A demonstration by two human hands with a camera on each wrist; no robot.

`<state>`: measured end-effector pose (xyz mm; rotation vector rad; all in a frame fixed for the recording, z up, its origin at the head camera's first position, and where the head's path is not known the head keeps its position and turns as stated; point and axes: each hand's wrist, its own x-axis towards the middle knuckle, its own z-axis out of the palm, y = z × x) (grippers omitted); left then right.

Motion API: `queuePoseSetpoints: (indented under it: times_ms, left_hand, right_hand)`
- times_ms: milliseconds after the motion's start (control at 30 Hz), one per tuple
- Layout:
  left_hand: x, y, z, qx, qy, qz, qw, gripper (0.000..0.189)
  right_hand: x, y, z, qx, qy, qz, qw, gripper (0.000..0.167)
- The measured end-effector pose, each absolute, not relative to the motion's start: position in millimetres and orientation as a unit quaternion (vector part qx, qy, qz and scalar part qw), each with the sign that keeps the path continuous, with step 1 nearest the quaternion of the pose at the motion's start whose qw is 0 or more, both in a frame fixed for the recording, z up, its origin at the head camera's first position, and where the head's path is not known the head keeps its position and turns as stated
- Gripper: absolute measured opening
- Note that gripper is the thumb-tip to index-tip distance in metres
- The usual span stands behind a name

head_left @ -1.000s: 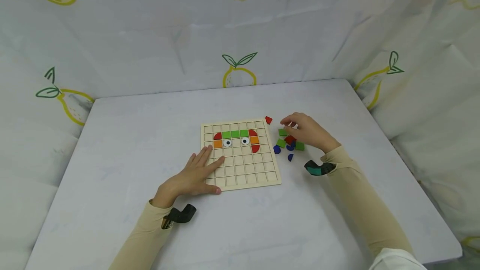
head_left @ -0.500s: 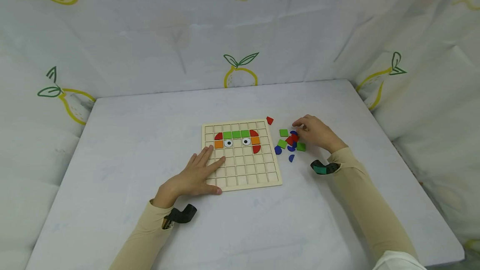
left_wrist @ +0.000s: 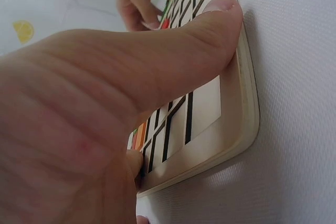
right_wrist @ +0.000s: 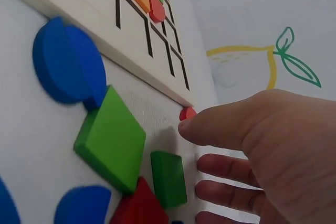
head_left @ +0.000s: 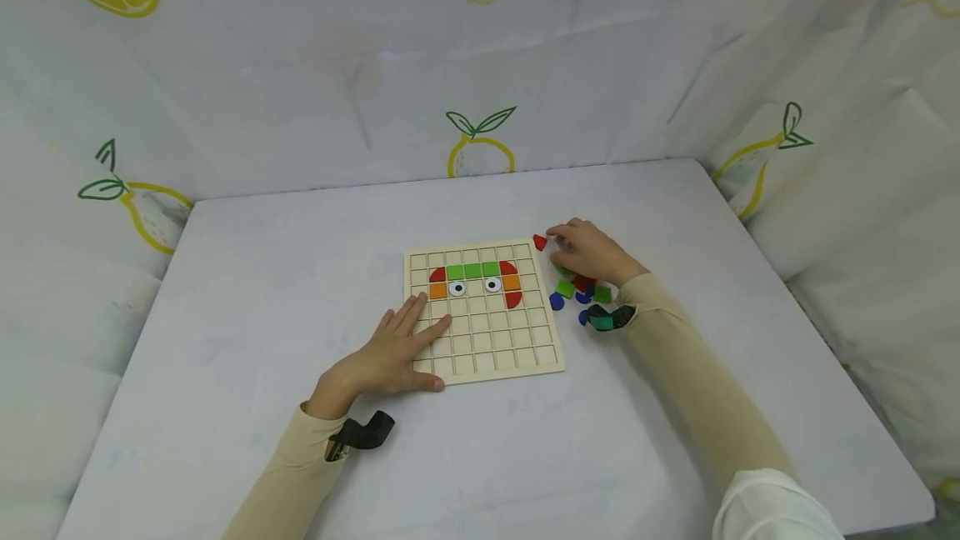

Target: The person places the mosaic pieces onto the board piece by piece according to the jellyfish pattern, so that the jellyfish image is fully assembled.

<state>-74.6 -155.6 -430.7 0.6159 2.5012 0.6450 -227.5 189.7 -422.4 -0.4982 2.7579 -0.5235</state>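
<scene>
A square wooden grid board (head_left: pixel 483 342) lies on the table, and my left hand (head_left: pixel 378 357) rests on its near left part with fingers spread. In the left wrist view the thumb (left_wrist: pixel 210 38) lies across the board's edge. Set in the grid are green squares (head_left: pixel 472 270), orange squares (head_left: pixel 511 282), red quarter-round tiles (head_left: pixel 513 300) and two eye discs (head_left: pixel 457 288). My right hand (head_left: pixel 592 252) hovers over loose tiles beside the board, holding nothing visible. Its thumb tip overlaps a red tile (right_wrist: pixel 187 113) at the board's far right corner in the right wrist view.
Right of the board lie loose green squares (head_left: pixel 565 289), blue rounded tiles (head_left: pixel 557 302) and red tiles (right_wrist: pixel 139 205), partly hidden by the right hand. White table top (head_left: pixel 262 290) surrounds the board. A lemon-printed cloth (head_left: pixel 300 65) hangs behind and at both sides.
My right hand first drew right over the loose tiles, then moved left and away from me, to the red tile by the board's corner. The left hand stays put.
</scene>
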Motion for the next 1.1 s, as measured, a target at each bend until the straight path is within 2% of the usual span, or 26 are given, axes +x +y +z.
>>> queuePoseSetpoints:
  times_ms: [133, 467, 800, 933, 1100]
  left_hand:
    - [-74, -155, -431, 0.227, 0.914, 0.236, 0.238, 0.094]
    - [-75, -154, -429, 0.226, 0.914, 0.238, 0.239, 0.095]
    - [-75, -155, -430, 0.227, 0.915, 0.233, 0.239, 0.094]
    - [-74, -156, -430, 0.226, 0.914, 0.238, 0.237, 0.090]
    - [-74, -155, -431, 0.224, 0.913, 0.244, 0.237, 0.090]
  right_hand:
    - [-233, 178, -422, -0.193, 0.957, -0.170, 0.136, 0.050]
    - [-233, 170, -422, -0.183, 0.958, -0.173, 0.138, 0.039]
    - [-224, 158, -410, -0.180, 0.949, -0.213, 0.145, 0.042]
    - [-215, 137, -404, -0.210, 0.934, -0.243, 0.155, 0.042]
    - [-201, 107, -402, -0.289, 0.919, -0.226, 0.146, 0.042]
